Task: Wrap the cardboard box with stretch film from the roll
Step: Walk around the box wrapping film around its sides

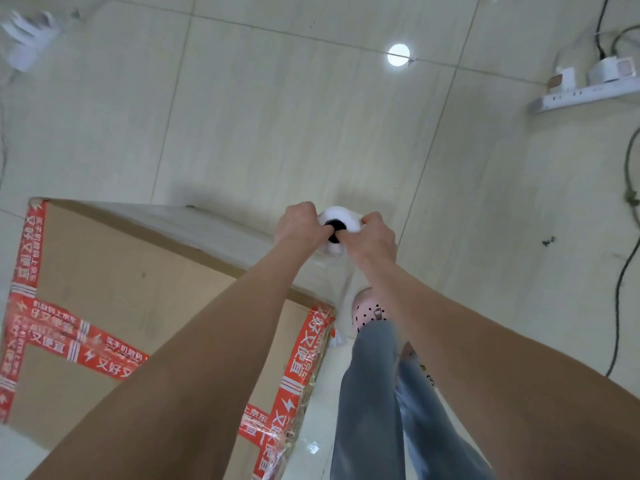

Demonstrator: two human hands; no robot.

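Observation:
A large cardboard box [114, 282] with red printed tape along its edges stands on the floor at lower left. Clear film clings to its right side. The white stretch film roll [341, 219] is held upright just past the box's far right corner, its black core facing me. My left hand [299, 225] grips the roll's left side with a thumb in the core. My right hand [375, 239] grips its right side the same way. A sheet of film [343, 292] stretches from the roll down to the box's near right corner.
My legs in blue jeans and a pink shoe [367, 311] stand right of the box. A white power strip [585, 93] with plugs lies at the upper right, and a dark cable [623, 271] runs down the right side. White clutter [26, 36] sits at upper left.

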